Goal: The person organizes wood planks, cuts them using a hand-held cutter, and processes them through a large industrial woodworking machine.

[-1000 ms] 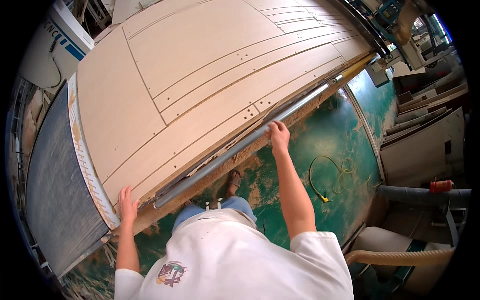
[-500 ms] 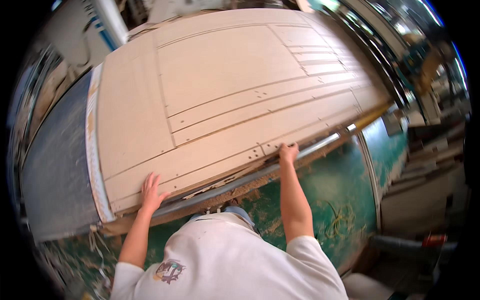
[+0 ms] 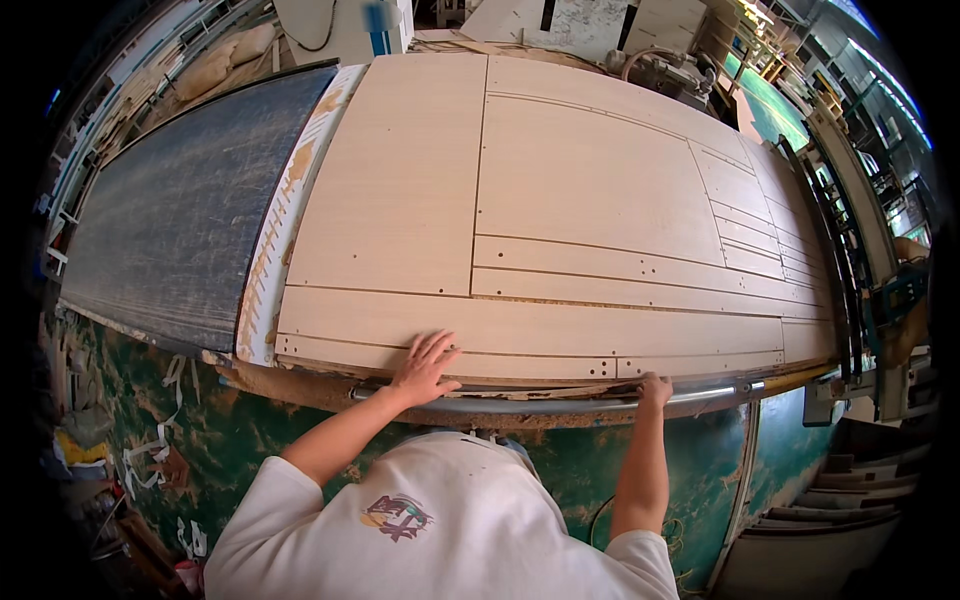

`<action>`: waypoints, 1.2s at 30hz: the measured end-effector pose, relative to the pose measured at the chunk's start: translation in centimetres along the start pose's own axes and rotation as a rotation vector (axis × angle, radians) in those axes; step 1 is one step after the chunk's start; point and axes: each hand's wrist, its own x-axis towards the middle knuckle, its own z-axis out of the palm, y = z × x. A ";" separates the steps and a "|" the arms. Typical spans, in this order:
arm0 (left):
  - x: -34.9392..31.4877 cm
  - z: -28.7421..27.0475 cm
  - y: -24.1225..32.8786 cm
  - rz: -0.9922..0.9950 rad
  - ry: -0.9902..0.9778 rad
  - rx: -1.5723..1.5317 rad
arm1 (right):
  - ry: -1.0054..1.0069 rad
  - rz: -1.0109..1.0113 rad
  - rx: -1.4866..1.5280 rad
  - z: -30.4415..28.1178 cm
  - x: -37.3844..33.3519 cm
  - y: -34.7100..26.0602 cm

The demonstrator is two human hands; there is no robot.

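Note:
A large pale wooden board (image 3: 590, 180), cut by straight grooves into several rectangular panels and dotted with small drilled holes, lies flat before me. My left hand (image 3: 425, 370) rests on its near edge, fingers spread and holding nothing. Farther right, my right hand (image 3: 654, 388) is closed at the same edge, its fingertips partly hidden. A thin, splintered wooden strip (image 3: 560, 393) runs along the edge up to these fingers and appears pinched in them. Just below the strip is a metal roller bar (image 3: 540, 405), dusted with sawdust.
To the left extends a dark, dusty belt surface (image 3: 190, 200) with a white strip (image 3: 290, 220) beside the board. A machine gantry (image 3: 850, 200) crosses the right end. Stacked panels (image 3: 820, 520) stand at lower right. Sawdust covers the green floor (image 3: 560, 455).
My view has turned right and levelled, so the board sits straighter and more of the belt shows. Both hands stay at the near edge, the left flat, the right closed.

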 end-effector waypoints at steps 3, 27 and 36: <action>2.1 1.7 1.0 0.038 0.083 -0.006 | -0.042 -0.066 0.046 0.9 -1.2 -0.6; 3.6 2.2 2.3 -0.091 -0.031 0.002 | -0.231 -0.065 0.188 1.5 -6.7 -0.9; 4.5 2.1 2.8 -0.051 -0.060 0.026 | -0.353 -0.091 0.096 -2.0 -10.4 1.1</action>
